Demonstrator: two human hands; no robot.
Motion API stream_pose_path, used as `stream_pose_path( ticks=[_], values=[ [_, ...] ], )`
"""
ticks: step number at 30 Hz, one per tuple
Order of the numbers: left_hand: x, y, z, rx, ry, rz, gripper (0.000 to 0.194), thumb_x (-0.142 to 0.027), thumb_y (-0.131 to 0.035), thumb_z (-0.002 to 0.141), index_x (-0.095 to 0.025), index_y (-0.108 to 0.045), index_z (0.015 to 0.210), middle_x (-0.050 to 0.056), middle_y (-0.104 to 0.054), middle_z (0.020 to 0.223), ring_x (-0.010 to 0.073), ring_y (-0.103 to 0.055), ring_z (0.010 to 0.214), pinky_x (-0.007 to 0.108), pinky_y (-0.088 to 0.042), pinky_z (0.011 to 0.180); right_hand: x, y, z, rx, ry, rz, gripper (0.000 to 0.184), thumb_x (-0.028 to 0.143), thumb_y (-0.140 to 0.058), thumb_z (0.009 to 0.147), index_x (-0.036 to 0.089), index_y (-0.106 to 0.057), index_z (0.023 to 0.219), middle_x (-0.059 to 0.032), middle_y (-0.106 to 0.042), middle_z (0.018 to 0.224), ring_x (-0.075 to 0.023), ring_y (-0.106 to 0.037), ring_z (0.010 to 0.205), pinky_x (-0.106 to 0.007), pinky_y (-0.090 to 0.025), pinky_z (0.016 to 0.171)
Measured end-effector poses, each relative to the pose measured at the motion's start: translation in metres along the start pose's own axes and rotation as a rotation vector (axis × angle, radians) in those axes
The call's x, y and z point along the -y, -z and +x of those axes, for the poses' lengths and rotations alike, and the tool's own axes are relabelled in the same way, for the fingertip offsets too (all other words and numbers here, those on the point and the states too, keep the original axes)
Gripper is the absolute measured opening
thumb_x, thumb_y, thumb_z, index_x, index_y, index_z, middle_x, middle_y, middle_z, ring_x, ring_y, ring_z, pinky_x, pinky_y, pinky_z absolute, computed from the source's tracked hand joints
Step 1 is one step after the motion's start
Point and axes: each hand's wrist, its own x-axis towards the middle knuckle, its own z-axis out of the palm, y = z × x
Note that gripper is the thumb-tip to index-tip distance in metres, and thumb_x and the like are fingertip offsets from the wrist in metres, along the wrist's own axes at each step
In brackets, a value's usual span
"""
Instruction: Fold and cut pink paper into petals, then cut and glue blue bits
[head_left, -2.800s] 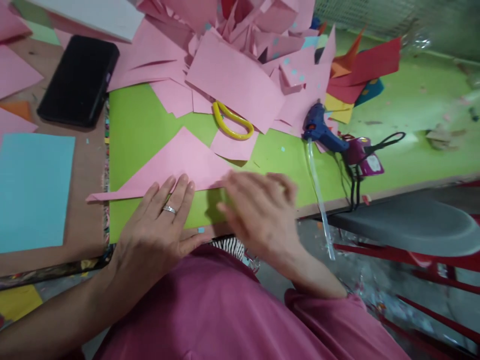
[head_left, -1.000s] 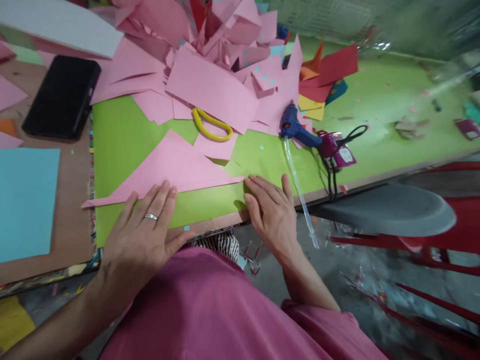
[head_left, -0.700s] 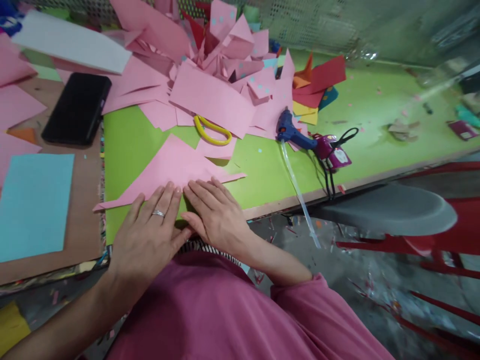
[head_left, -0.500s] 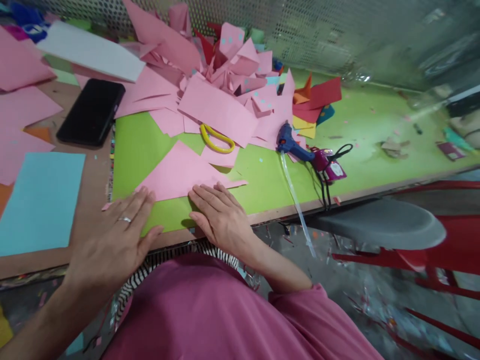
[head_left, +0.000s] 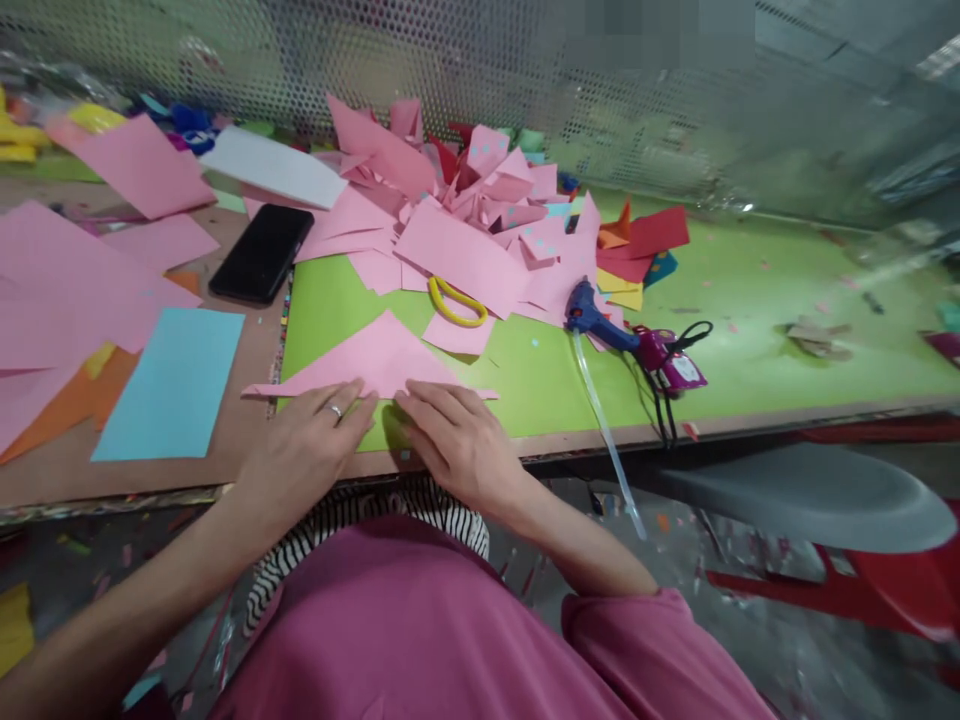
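A pink sheet of paper (head_left: 386,355), folded into a wide low triangle with narrow pointed ends, lies near the table's front edge. Both my hands are at the middle of its lower folded edge, close together. My left hand (head_left: 311,435), with a ring on one finger, has its bent fingers closed on that edge. From the other side my right hand (head_left: 469,440) presses its fingers together on the same edge. My thumbs are mostly hidden. Just beyond the paper lies a yellow loop handle (head_left: 457,303), its far part under pink paper.
A heap of pink paper pieces (head_left: 465,255) lies behind. To the right rests a blue glue gun (head_left: 592,315) with a clear glue stick hanging over the edge. A black phone (head_left: 262,253) and a light blue sheet (head_left: 176,385) are left. A grey seat (head_left: 817,495) stands right.
My hands have drawn together toward the middle of the folded edge, the left one moving right. The triangle's left point now shows and the paper looks lower. The view has shifted.
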Motion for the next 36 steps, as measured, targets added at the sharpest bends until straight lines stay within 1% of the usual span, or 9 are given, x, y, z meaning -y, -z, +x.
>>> stream_pose_path(
  ticks=[3, 5, 8, 11, 14, 17, 26, 31, 36],
  values=[
    [0.010, -0.004, 0.000, -0.021, -0.002, 0.011, 0.030, -0.013, -0.048, 0.099, -0.004, -0.065, 0.123, 0.024, -0.067, 0.132, 0.0325, -0.064, 0.124, 0.046, -0.053, 0.103, -0.006, 0.009, -0.012, 0.023, -0.060, -0.112, 0.030, 0.028, -0.053, 0.103, 0.014, -0.066, 0.126, -0.0130, -0.073, 0.127, -0.0266, -0.064, 0.114, -0.046, -0.049, 0.100],
    [0.016, -0.002, -0.001, -0.026, 0.022, -0.010, 0.030, -0.016, -0.046, 0.101, -0.004, -0.067, 0.120, 0.025, -0.068, 0.131, 0.0347, -0.063, 0.125, 0.050, -0.053, 0.104, -0.007, 0.011, -0.021, 0.042, -0.067, -0.124, 0.030, 0.031, -0.051, 0.104, 0.014, -0.066, 0.124, -0.0120, -0.075, 0.122, -0.0245, -0.066, 0.105, -0.042, -0.050, 0.093],
    [0.019, 0.001, -0.001, -0.018, 0.039, -0.047, 0.033, -0.016, -0.045, 0.101, -0.003, -0.066, 0.124, 0.025, -0.068, 0.131, 0.0357, -0.064, 0.124, 0.053, -0.051, 0.105, -0.002, 0.010, -0.029, 0.034, 0.097, -0.050, 0.041, 0.046, -0.051, 0.103, 0.013, -0.066, 0.124, -0.0107, -0.076, 0.114, -0.0223, -0.065, 0.097, -0.038, -0.049, 0.085],
    [0.018, 0.002, -0.001, 0.012, 0.025, -0.072, 0.038, -0.011, -0.042, 0.100, -0.003, -0.062, 0.131, 0.024, -0.067, 0.132, 0.0341, -0.066, 0.122, 0.051, -0.053, 0.104, 0.003, 0.009, -0.029, 0.076, 0.288, 0.008, 0.060, 0.061, -0.059, 0.094, 0.011, -0.063, 0.129, -0.0096, -0.076, 0.109, -0.0232, -0.063, 0.094, -0.039, -0.047, 0.084],
    [0.017, 0.001, -0.002, 0.012, 0.028, -0.093, 0.039, -0.014, -0.039, 0.101, -0.006, -0.063, 0.130, 0.022, -0.068, 0.133, 0.0317, -0.067, 0.120, 0.050, -0.053, 0.102, 0.000, 0.007, -0.026, 0.138, 0.301, -0.049, 0.049, 0.045, -0.066, 0.095, 0.014, -0.061, 0.132, -0.0098, -0.075, 0.116, -0.0240, -0.062, 0.101, -0.041, -0.045, 0.088],
    [0.017, 0.004, -0.003, 0.009, 0.010, -0.076, 0.038, -0.016, -0.039, 0.101, -0.006, -0.065, 0.128, 0.021, -0.068, 0.134, 0.0319, -0.068, 0.120, 0.051, -0.054, 0.100, -0.003, 0.002, -0.023, 0.051, 0.322, -0.083, 0.025, 0.027, -0.059, 0.099, 0.021, -0.066, 0.123, -0.0066, -0.074, 0.121, -0.0207, -0.062, 0.107, -0.039, -0.044, 0.094],
    [0.012, 0.013, -0.003, -0.005, 0.000, -0.080, 0.041, -0.021, -0.043, 0.098, -0.004, -0.063, 0.129, 0.023, -0.066, 0.137, 0.0351, -0.064, 0.125, 0.055, -0.051, 0.101, 0.003, -0.013, -0.004, -0.123, 0.454, -0.037, 0.022, 0.031, -0.059, 0.101, 0.018, -0.069, 0.116, -0.0017, -0.079, 0.109, -0.0160, -0.068, 0.099, -0.036, -0.046, 0.099],
    [0.015, 0.010, -0.006, -0.090, -0.084, -0.107, 0.034, -0.021, -0.045, 0.101, -0.009, -0.065, 0.125, 0.019, -0.070, 0.133, 0.0293, -0.069, 0.118, 0.047, -0.055, 0.098, 0.002, -0.011, 0.003, -0.071, 0.461, -0.002, 0.029, 0.032, -0.057, 0.101, 0.018, -0.067, 0.125, -0.0047, -0.079, 0.111, -0.0168, -0.069, 0.099, -0.035, -0.049, 0.093],
    [0.018, 0.012, -0.011, -0.215, -0.097, -0.117, 0.028, -0.010, -0.048, 0.099, -0.011, -0.065, 0.121, 0.015, -0.076, 0.121, 0.0232, -0.072, 0.110, 0.039, -0.056, 0.099, -0.010, -0.003, 0.011, -0.027, 0.278, -0.040, 0.043, 0.042, -0.055, 0.102, 0.017, -0.061, 0.136, -0.0090, -0.071, 0.135, -0.0241, -0.063, 0.123, -0.046, -0.037, 0.112]
  ],
)
